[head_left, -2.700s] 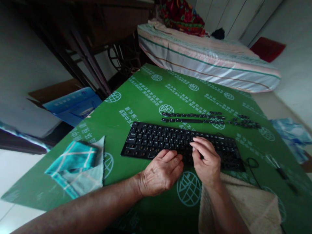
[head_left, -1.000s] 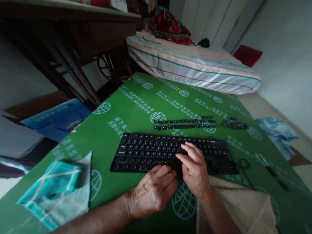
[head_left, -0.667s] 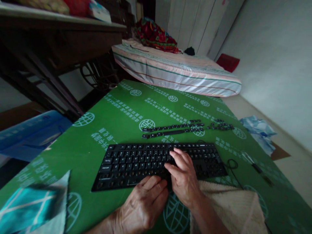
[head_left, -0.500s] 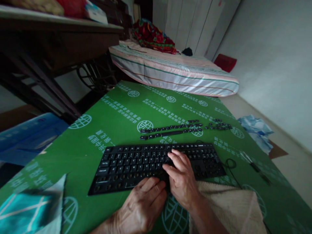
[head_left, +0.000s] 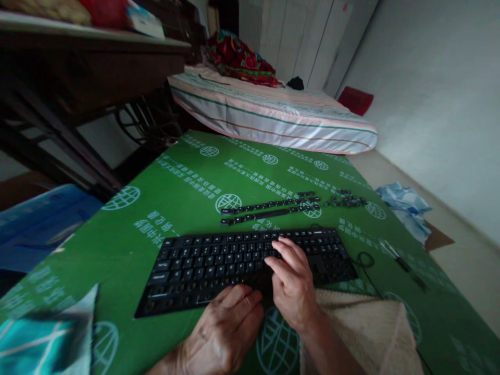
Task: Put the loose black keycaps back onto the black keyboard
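A black computer keyboard [head_left: 203, 260] lies at a slant on the table. Several key sockets along its near rows and at its right end have no caps. My left hand [head_left: 228, 325] is closed at the near edge, its bent fingers together on the keyboard's frame and its thumb hidden. Over the right-middle keys, my right hand [head_left: 294, 284] has its fingers apart, the fingertips at or just above the caps. A dark patch between the hands is too dim to make out. Loose keycaps lie beyond the keyboard in two rows [head_left: 269, 213] and a cluster [head_left: 347, 199].
The keyboard stands on a green printed table [head_left: 175, 182]. A beige cloth [head_left: 363, 328] lies under my right forearm; a teal cloth [head_left: 35, 338] is at left. A thin brush-like tool [head_left: 404, 265] and a cable [head_left: 365, 260] lie at right. A bed [head_left: 269, 112] stands beyond.
My right index finger has lifted and straightened a little away from the keys. My left hand stays at the near edge. The whole view has shifted slightly.
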Tool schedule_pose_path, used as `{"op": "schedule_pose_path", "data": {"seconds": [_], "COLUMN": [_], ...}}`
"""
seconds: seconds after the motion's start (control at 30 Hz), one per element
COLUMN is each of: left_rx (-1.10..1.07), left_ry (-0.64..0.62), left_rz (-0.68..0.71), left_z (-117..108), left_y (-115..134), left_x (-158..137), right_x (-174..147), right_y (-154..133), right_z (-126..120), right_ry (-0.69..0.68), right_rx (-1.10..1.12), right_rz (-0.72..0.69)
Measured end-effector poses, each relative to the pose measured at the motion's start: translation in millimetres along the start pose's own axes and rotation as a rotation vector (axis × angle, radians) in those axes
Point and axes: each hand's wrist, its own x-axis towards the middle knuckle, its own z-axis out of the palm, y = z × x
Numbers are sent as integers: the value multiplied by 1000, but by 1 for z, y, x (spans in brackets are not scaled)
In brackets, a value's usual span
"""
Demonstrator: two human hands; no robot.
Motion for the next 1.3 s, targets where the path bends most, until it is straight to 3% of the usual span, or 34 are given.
{"op": "schedule_pose_path", "data": {"seconds": [0.2,0.7,1.03,1.3], "left_rx": [6,13,154,157], "left_ry": [-20,-63,-35,-21], "left_rz": [5,35,-169,-204], "left_z": [2,-3,9,15], "left_y": [0,8,0,-3], "left_x": [-3,-3,-3,-3], "right_x": [2,1,1,2], "right_y": [12,17,18,16], "right_z": [-3,-2,-3,-1], "right_ry": [104,112,123,137], "right_rx": [26,74,96,148], "right_rz": [54,78,93,123]}}
